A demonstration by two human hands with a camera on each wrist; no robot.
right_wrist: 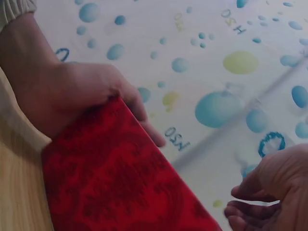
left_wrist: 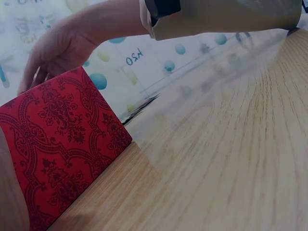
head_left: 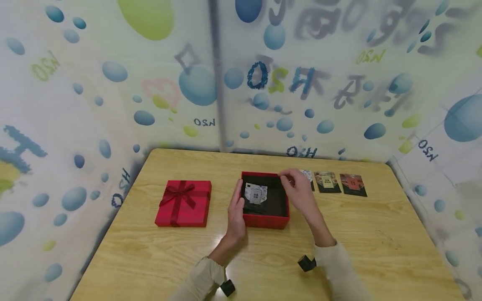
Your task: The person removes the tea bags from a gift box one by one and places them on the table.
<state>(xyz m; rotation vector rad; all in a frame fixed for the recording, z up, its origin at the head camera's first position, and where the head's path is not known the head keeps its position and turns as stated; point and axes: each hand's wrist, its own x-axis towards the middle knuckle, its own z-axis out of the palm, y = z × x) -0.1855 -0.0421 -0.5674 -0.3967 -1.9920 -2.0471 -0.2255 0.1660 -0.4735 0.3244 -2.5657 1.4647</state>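
Head view: on my feed a pale wood-grained table with rounded far corners stands against walls printed with blue and green bubbles and loose lettering; 1 grey vertical band runs down the far wall, and light glares off the table near the left forearm.

Counting, I get 1 red box, lidless, dark inside, at the middle of the table. To its left, well apart, lies 1 red lid with 1 dark red bow. I count 4 flat packets in sight: 1 silver-white packet inside the box, towards its left wall, and 3 in a row right of the box, namely 1 pale packet partly behind the right hand, 1 yellow-labelled packet and 1 reddish packet.

There are 2 hands, 2 beige sleeves and 2 black blocks at the cuffs. The left hand lies along the box's left wall, fingers fairly straight and touching it. The right hand is at the far right corner of the box, fingers loosely bent; my right wrist view shows nothing between them. That same view shows dark scrollwork on the box's side.
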